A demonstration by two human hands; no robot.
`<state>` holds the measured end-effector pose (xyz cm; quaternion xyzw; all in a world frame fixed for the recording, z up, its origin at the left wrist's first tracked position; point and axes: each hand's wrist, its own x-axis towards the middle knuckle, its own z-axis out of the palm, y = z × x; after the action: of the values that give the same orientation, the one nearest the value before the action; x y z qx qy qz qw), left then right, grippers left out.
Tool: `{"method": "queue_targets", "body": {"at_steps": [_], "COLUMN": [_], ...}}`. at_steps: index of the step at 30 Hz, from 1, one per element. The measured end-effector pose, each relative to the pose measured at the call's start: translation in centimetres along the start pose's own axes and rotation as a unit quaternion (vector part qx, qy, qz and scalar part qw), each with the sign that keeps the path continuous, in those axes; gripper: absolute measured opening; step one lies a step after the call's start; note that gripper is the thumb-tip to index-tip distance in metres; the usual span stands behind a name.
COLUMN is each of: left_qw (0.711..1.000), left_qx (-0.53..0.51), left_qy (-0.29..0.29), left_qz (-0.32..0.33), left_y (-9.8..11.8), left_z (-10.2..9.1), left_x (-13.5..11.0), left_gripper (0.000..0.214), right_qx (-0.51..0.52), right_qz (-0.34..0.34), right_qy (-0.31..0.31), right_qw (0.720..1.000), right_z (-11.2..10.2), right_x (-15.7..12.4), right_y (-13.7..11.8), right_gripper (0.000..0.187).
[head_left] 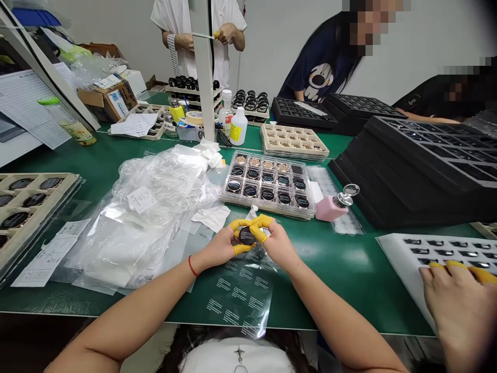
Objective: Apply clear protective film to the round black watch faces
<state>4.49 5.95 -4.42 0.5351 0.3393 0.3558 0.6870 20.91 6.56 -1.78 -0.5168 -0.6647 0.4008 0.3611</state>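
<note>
Both my hands wear yellow finger cots and meet at the middle of the bench. My left hand (223, 246) is closed around the edge of a round black watch face (247, 235) with small white print on it. From the other side, the thumb and fingertips of my right hand (275, 241) pinch its edge. Below my hands lies a clear film sheet (236, 295) printed with several blocks of white text. A clear tray (267, 206) beyond my hands holds several round watch faces, dark ones in front and gold-coloured ones at the back. White tissue (212, 217) lies beside my left hand.
A heap of plastic bags (132, 233) covers the left. At right stand a pink pump bottle (331, 208) and stacked black trays (388, 191). Another person's hand (454, 295) rests on a white foam tray (399, 259). A white post (204, 77) rises behind; co-workers are across the bench.
</note>
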Motion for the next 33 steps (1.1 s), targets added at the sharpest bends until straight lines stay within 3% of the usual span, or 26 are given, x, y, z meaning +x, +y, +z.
{"method": "queue_targets", "body": {"at_steps": [33], "left_qw": [1.0], "left_qx": [-0.016], "left_qy": [0.003], "left_qz": [-0.005], "left_y": [0.33], "left_z": [0.17], "left_x": [-0.03], "left_gripper": [0.048], "right_qx": [-0.095], "right_qz": [-0.041], "right_qy": [0.034], "right_qw": [0.994], "right_z": [0.47], "right_x": [-0.3], "right_y": [0.2], "right_gripper": [0.009]}}
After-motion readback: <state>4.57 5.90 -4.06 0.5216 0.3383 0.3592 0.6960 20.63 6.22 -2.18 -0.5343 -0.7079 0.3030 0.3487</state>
